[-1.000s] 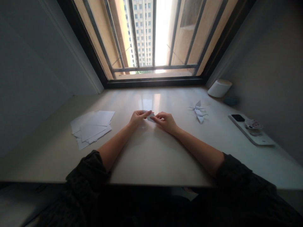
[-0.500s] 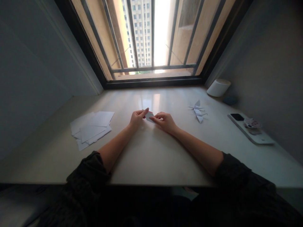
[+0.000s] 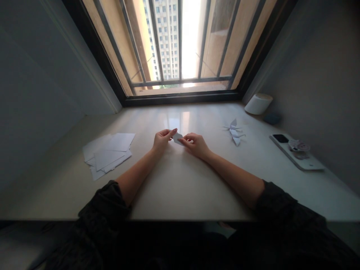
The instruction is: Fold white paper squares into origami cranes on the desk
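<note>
Both of my hands meet at the middle of the pale table [image 3: 180, 187]. My left hand [image 3: 162, 140] and my right hand [image 3: 195, 144] pinch a small folded piece of white paper [image 3: 177, 138] between their fingertips, just above the tabletop. The paper is partly hidden by my fingers. A finished folded paper crane [image 3: 234, 132] lies on the table to the right of my right hand, apart from it.
A loose stack of white paper sheets [image 3: 108, 153] lies at the left. At the right are a white phone [image 3: 295, 157] with a small object on it, a white cylinder [image 3: 258, 104] and a dark round thing [image 3: 272, 118]. A barred window [image 3: 180, 48] is ahead.
My left fingers have lifted slightly on the folded paper, and the piece has turned a little between my hands. The view has shifted slightly.
</note>
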`<action>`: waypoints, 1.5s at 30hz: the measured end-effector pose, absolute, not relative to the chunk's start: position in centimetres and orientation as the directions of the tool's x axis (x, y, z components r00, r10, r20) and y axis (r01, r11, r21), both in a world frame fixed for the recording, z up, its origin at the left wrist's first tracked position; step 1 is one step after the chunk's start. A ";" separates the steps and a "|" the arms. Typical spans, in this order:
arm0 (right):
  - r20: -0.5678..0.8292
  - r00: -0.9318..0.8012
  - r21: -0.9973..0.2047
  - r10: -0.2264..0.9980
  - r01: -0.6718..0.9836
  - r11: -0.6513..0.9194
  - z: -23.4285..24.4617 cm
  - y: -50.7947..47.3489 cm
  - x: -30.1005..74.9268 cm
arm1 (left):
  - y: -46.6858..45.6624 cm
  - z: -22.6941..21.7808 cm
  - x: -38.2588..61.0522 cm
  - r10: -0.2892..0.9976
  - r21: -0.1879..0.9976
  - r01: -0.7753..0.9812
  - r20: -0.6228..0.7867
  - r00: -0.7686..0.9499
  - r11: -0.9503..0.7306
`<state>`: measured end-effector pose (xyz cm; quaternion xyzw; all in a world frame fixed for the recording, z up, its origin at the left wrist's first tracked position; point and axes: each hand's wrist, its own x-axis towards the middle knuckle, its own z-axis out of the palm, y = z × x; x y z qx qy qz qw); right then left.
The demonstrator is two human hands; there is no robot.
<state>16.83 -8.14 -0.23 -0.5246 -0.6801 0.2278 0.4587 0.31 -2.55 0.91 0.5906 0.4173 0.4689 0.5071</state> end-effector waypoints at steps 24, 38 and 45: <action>0.109 0.056 -0.983 0.992 0.155 0.099 0.2 -7.8 17.2 | -3.2 0.5 0.5 0.947 0.984 0.005 0.167 0.274 -0.175; 0.004 -0.018 -0.985 1.000 0.171 0.007 0.9 -8.0 17.1 | -2.7 0.4 0.6 0.975 0.988 -0.015 0.156 0.158 -0.155; -0.005 -0.017 -0.984 1.000 0.180 -0.002 1.1 -8.2 17.2 | -2.5 0.6 0.8 0.987 0.989 -0.082 0.132 0.095 -0.124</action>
